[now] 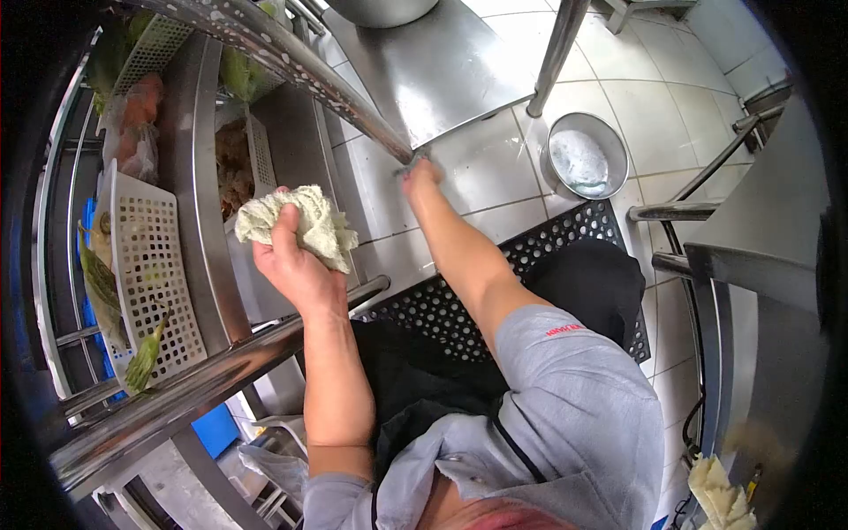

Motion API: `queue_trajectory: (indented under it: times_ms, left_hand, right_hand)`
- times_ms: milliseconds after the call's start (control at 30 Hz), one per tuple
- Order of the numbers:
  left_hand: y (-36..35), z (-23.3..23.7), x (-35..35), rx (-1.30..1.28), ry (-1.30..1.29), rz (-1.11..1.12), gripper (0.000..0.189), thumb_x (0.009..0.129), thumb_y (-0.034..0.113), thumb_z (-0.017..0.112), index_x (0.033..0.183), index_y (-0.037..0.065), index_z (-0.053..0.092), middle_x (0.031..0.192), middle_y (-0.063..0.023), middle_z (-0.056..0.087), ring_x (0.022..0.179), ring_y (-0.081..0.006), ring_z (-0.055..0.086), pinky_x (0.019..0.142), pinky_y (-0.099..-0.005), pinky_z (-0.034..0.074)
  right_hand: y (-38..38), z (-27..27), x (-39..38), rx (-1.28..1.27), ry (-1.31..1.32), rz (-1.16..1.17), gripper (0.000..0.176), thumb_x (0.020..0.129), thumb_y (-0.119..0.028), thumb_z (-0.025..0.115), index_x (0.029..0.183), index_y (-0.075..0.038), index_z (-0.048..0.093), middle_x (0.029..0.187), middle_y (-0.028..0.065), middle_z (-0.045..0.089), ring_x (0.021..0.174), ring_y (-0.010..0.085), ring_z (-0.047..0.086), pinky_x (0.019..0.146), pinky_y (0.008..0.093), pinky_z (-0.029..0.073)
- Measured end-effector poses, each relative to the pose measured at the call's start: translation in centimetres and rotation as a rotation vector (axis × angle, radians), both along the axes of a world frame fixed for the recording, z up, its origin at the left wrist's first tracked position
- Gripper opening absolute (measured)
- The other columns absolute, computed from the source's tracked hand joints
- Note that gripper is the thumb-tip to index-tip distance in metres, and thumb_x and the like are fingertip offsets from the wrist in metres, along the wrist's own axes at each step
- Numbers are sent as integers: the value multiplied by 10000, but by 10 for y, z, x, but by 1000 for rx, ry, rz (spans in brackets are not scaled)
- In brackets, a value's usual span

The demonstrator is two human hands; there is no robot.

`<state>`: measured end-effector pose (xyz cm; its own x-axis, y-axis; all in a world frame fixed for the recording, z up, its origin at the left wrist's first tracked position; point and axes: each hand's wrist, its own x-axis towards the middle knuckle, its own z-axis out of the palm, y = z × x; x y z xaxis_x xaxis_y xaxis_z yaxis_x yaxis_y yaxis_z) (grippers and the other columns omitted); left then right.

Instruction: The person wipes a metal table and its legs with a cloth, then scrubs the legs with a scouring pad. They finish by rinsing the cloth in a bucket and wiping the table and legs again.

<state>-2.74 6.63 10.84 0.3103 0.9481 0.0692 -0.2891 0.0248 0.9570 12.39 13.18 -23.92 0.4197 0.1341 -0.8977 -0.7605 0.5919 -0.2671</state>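
Observation:
My left hand (296,265) is closed around a crumpled, pale yellow-green cloth (305,221), thumb on top, beside the steel shelving. My right hand (422,175) reaches down to the foot of a steel leg (344,110) near the tiled floor. It presses a small dark grey scouring pad (412,164) against that foot; the fingers partly hide the pad. White spots, like suds, dot the leg along its upper length. Right of my right hand, a round metal bowl (586,157) of white foamy water stands on the floor, with something greenish at its edge.
White perforated baskets (155,256) with green vegetables sit on steel shelves at left. A steel rail (221,371) crosses below my left hand. A black perforated mat (433,309) lies under me. A low steel shelf (442,66) holds a pot (382,9). Steel equipment (768,265) stands at right.

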Motion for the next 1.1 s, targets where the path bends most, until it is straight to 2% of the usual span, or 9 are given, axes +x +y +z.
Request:
queue_trajectory:
  times_ms: [33,67,200,333,433,500,700,900,1100]
  left_hand:
    - [0,1,0,-28,-7,6,262,888,66,561,1117,-60,576,950,-119,639,760,-191,648,636,-333,573]
    - [2,0,1,-45,-36,-14,263,889,64,558,1121,-57,578,946,-117,642,766,-190,650,639,-334,570]
    - [1,-4,8,-53,-35,-38,259,882,53,562,1117,-57,579,960,-113,640,775,-192,650,662,-329,565]
    - [2,-10,8,-34,-28,-40,251,881,56,568,1105,-58,587,963,-112,642,786,-190,651,679,-321,564]
    - [4,-8,-2,-32,-3,-21,248,884,49,558,1106,-58,588,968,-112,643,793,-188,652,681,-324,567]
    - [1,-5,-1,-33,-24,-17,247,888,37,541,1113,-53,588,958,-109,646,788,-187,653,667,-327,569]
    - [3,-12,-1,5,77,37,180,892,37,523,1048,-29,584,917,-89,637,766,-187,649,648,-336,563]
    - [3,-6,1,-45,28,-18,162,888,58,530,1021,-29,560,900,-95,631,763,-195,648,634,-350,566]
    - [-5,-16,11,-44,2,-11,256,880,45,548,1119,-42,573,945,-105,642,801,-192,645,692,-326,557]
  right_hand:
    - [2,20,1,-29,17,9,106,948,-169,490,997,-164,584,867,34,597,690,176,535,547,339,439]
    - [-6,74,-8,41,43,-67,225,957,-202,508,1163,-126,554,1094,54,599,831,202,573,625,347,483]
    - [-11,98,-2,74,60,-137,240,971,-200,483,1203,-157,529,1162,49,586,920,217,587,630,376,490]
    - [-22,17,9,156,-54,234,285,986,-193,453,1260,-151,520,1263,36,559,1046,222,586,668,368,518]
    - [4,44,-8,271,89,-197,322,991,-187,443,1308,-169,495,1305,30,536,1096,227,568,708,375,539]
    - [10,115,-15,157,184,-356,305,973,-163,431,1273,-132,477,1321,116,478,1089,308,536,804,485,538]
    - [5,0,19,314,156,-1,361,955,-116,407,1313,-140,448,1354,167,441,1142,357,505,840,509,536]
    - [-10,141,-10,144,121,-282,354,950,-104,400,1296,-132,472,1327,133,481,1142,356,515,786,521,555]
    - [-14,47,21,332,167,-48,332,950,-98,379,1264,-79,485,1250,171,540,1035,377,584,763,541,552]
